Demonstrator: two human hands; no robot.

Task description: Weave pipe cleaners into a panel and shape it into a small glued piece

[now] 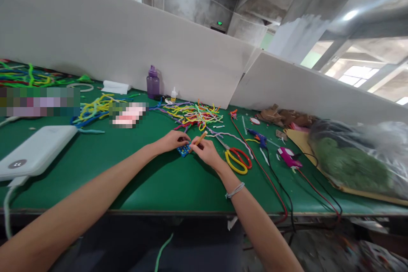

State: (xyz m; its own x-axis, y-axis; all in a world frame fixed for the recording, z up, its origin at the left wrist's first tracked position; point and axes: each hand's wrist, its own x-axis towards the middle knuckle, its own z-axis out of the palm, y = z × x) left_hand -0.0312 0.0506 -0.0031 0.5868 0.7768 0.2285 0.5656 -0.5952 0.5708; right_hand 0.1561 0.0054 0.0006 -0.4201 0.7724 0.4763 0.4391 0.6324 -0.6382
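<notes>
- Fingers of the left hand [174, 140] are closed narrowly on the edge of a small blue piece dotted with yellow [184, 151], mid-frame, just above the worktop [159, 191].
- Fingers of the right hand [205, 151] are pinched around a tan stick [201, 137], close against the piece.
- Risk, judged: the piece is small, so a loose left pinch could let it twist or drop.
- Risk, judged: excess pressure through the stick could bend it or skid onto the left fingers.
- Risk, judged: scissors [228, 150] lie beside the right wrist; a sideways sweep could knock them.
- Surface: green; fuzzy stems [197, 115] heap at centre, a glue gun [259, 138] lies right of centre.
- Room: white partition [127, 38] behind; bare concrete and lit lamps across the upper frame.
</notes>
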